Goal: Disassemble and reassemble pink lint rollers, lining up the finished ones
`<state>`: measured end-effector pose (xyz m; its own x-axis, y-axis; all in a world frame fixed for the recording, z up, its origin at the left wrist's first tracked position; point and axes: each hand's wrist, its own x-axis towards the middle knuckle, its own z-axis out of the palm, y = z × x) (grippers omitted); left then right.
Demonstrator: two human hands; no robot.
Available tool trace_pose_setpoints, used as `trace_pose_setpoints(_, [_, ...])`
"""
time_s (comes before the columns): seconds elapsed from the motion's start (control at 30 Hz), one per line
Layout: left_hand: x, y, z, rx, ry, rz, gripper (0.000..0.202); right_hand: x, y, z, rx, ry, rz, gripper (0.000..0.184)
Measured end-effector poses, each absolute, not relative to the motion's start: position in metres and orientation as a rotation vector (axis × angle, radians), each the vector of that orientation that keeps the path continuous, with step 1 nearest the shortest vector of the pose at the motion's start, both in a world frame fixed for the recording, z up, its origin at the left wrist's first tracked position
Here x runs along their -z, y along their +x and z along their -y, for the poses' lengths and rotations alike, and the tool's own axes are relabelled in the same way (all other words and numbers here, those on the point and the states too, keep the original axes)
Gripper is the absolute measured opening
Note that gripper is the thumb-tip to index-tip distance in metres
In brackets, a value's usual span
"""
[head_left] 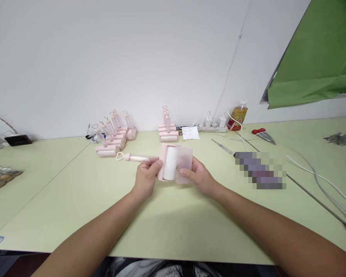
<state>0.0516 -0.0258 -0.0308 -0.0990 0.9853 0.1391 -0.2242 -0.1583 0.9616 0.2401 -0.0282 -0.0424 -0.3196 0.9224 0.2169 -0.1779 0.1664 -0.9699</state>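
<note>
A pink lint roller [169,163] with a white roll is held above the table, its clear handle and loop pointing left. My left hand [146,175] is closed round the joint of handle and head. My right hand [200,175] pinches a translucent pinkish sheet [184,165] at the right side of the roll, thumb in front and fingers behind. Whether the sheet is still joined to the roll I cannot tell. Beyond my hands, several similar lint rollers [108,150] stand at the back left, and a few more [168,136] stand in the back middle.
A white power strip [213,128] with chargers lies along the wall, beside a bottle [238,115]. Right of my hands are a screwdriver [222,146], red-handled pliers [263,135], a blurred-out object [259,171] and loose white cables [320,175]. A dark box [18,139] lies far left.
</note>
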Motion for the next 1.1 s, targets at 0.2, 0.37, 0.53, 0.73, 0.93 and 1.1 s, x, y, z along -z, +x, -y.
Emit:
trace_pose_setpoints(0.2, [0.02,0.03,0.008,-1.561,0.863,-1.054,0.031,0.045,0.282,-0.007,-0.623,-1.338,1.712,0.066])
trace_pose_setpoints(0.37, [0.027,0.037,0.012,-1.435,0.917,-1.111,0.034,0.054,0.303,-0.029,-0.179,-1.637,1.927,0.062])
trace_pose_setpoints(0.53, [0.034,0.043,0.016,-1.33,1.066,-1.088,0.033,0.062,0.307,-0.037,-0.181,-1.673,2.096,0.06])
trace_pose_setpoints(0.73, [0.042,0.041,0.014,-1.293,1.117,-1.063,0.033,0.061,0.31,-0.041,-0.165,-1.602,1.956,0.052])
trace_pose_setpoints(0.93, [0.039,0.047,0.018,-1.238,1.125,-1.05,0.038,0.044,0.264,-0.004,-0.836,-1.161,1.488,0.041])
trace_pose_setpoints(1.1, [0.036,0.06,0.03,-1.194,1.176,-0.95,0.037,0.04,0.225,0.033,-1.462,-0.869,1.34,0.046])
